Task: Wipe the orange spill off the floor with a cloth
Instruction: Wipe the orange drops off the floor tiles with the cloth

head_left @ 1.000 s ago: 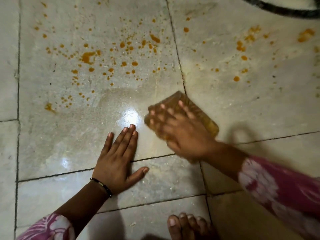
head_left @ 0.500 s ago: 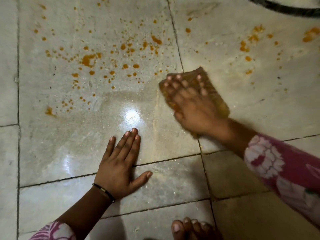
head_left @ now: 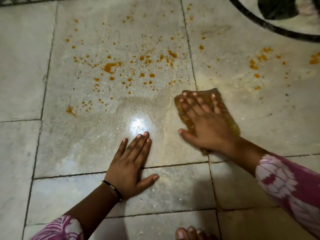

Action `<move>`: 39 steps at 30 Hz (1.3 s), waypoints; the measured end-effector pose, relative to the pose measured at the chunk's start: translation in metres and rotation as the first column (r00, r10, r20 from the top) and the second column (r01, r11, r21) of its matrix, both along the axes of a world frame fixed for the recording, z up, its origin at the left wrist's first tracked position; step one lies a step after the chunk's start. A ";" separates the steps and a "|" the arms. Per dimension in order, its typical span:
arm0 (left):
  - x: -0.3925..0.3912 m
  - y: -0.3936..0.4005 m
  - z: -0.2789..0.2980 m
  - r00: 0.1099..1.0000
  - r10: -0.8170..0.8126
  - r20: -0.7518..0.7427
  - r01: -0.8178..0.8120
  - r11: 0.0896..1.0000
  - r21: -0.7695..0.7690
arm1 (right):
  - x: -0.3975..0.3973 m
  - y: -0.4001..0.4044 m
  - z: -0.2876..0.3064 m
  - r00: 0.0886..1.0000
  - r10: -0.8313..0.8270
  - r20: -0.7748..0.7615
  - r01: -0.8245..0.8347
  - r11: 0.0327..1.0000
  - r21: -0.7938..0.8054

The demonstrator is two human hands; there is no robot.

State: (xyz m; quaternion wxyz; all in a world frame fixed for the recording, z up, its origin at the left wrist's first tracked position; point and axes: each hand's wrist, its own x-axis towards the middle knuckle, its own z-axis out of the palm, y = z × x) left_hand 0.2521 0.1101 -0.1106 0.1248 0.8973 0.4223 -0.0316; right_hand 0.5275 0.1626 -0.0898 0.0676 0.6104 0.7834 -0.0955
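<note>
Orange spill drops (head_left: 110, 67) lie scattered over the pale tiled floor (head_left: 20, 66), with more orange spots (head_left: 253, 64) on the tile to the right. A folded cloth (head_left: 226, 111), stained orange-brown, lies flat on the floor under my right hand (head_left: 206, 123), whose straight, spread fingers press it down just right of the tile joint. My left hand (head_left: 131, 163) rests palm-down on the floor below the wet shiny patch (head_left: 138, 123), fingers straight and thumb out, holding nothing.
A black curved hose or ring (head_left: 259, 21) crosses the top right corner, with a dark object (head_left: 277, 7) behind it. My bare toes (head_left: 188, 233) show at the bottom edge. A dark grate edge (head_left: 26, 0) runs along the top left.
My right hand slid the cloth up and right from the near tile, then back down a little. The left hand stayed flat in place.
</note>
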 end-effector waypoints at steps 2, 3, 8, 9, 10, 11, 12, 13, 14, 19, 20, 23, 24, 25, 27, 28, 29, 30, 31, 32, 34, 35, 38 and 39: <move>-0.003 0.002 0.000 0.999 -0.031 -0.009 0.030 1.000 -0.006 | -0.026 0.002 0.006 0.981 0.188 -0.052 -0.191 0.981 -0.045; -0.006 0.005 0.000 0.998 -0.057 -0.004 0.057 0.998 -0.008 | -0.034 -0.003 0.010 0.957 0.265 -0.118 -0.273 0.960 -0.060; -0.039 0.049 0.023 0.942 -0.299 -0.150 0.315 0.944 0.097 | 0.004 -0.025 0.021 0.902 -0.245 -0.357 0.277 0.960 0.039; -0.050 0.061 0.033 0.938 -0.292 -0.186 0.317 0.941 0.121 | 0.014 -0.028 0.025 0.880 -0.384 -0.280 0.405 0.914 0.018; -0.061 0.072 0.044 0.933 -0.285 -0.220 0.320 0.937 0.141 | 0.021 -0.031 0.027 0.871 -0.458 -0.176 0.461 0.887 -0.027; -0.072 0.083 0.054 0.921 -0.291 -0.257 0.338 0.927 0.163 | 0.024 -0.032 0.030 0.870 -0.480 -0.112 0.473 0.877 -0.087; -0.087 0.093 0.067 0.903 -0.305 -0.302 0.370 0.910 0.187 | 0.021 -0.029 0.033 0.857 -0.499 -0.125 0.479 0.863 -0.160; -0.101 0.101 0.078 0.880 -0.331 -0.341 0.413 0.887 0.205 | 0.015 -0.025 0.038 0.802 -0.564 -0.198 0.508 0.818 -0.271; -0.118 0.108 0.091 0.858 -0.356 -0.370 0.454 0.863 0.223 | 0.006 -0.017 0.048 0.704 -0.655 -0.275 0.533 0.743 -0.405; -0.182 0.127 0.123 0.830 -0.360 -0.426 0.491 0.834 0.252 | -0.022 0.026 0.108 0.386 -0.852 -0.354 0.444 0.507 -0.738; -0.187 0.129 0.119 0.852 -0.337 -0.401 0.459 0.849 0.260 | -0.028 0.033 0.124 0.366 -0.853 -0.371 0.431 0.509 -0.745; -0.199 0.128 0.088 0.936 -0.215 -0.279 0.294 0.913 0.282 | -0.042 0.065 0.168 0.365 -0.833 -0.416 0.397 0.543 -0.740; -0.202 0.129 0.077 0.956 -0.169 -0.241 0.233 0.935 0.268 | -0.048 0.079 0.179 0.393 -0.817 -0.422 0.377 0.562 -0.736; -0.205 0.129 0.065 0.965 -0.139 -0.222 0.194 0.949 0.247 | -0.055 0.091 0.192 0.416 -0.801 -0.431 0.378 0.583 -0.719; -0.211 0.129 0.048 0.972 -0.108 -0.209 0.149 0.970 0.190 | -0.077 0.116 0.214 0.474 -0.744 -0.470 0.407 0.659 -0.633; -0.212 0.129 0.043 0.978 -0.082 -0.190 0.115 0.979 0.171 | -0.091 0.125 0.225 0.516 -0.697 -0.498 0.424 0.713 -0.558; -0.212 0.130 0.038 0.989 -0.045 -0.144 0.068 0.985 0.159 | -0.106 0.134 0.234 0.577 -0.641 -0.507 0.434 0.766 -0.474; -0.209 0.131 0.035 0.997 0.020 -0.073 -0.010 0.991 0.136 | -0.121 0.137 0.237 0.641 -0.576 -0.508 0.431 0.817 -0.384; -0.207 0.130 0.032 0.994 0.109 0.029 -0.112 0.988 0.105 | -0.138 0.135 0.236 0.721 -0.488 -0.493 0.401 0.873 -0.277; -0.205 0.127 0.029 0.965 0.226 0.136 -0.235 0.971 0.050 | -0.157 0.130 0.230 0.821 -0.382 -0.425 0.337 0.924 -0.178; -0.204 0.113 0.019 0.865 0.422 0.273 -0.434 0.901 -0.016 | -0.195 0.106 0.195 0.945 -0.162 -0.283 0.143 0.986 -0.086; -0.203 0.103 0.015 0.827 0.475 0.302 -0.488 0.872 -0.035 | -0.209 0.090 0.171 0.970 -0.048 -0.239 0.023 0.994 -0.108; -0.207 0.079 0.008 0.819 0.507 0.270 -0.498 0.861 -0.104 | -0.238 0.042 0.111 0.966 0.129 -0.225 -0.194 0.934 -0.300; -0.211 0.072 0.004 0.852 0.469 0.234 -0.460 0.883 -0.095 | -0.240 0.034 0.098 0.968 0.136 -0.210 -0.198 0.930 -0.310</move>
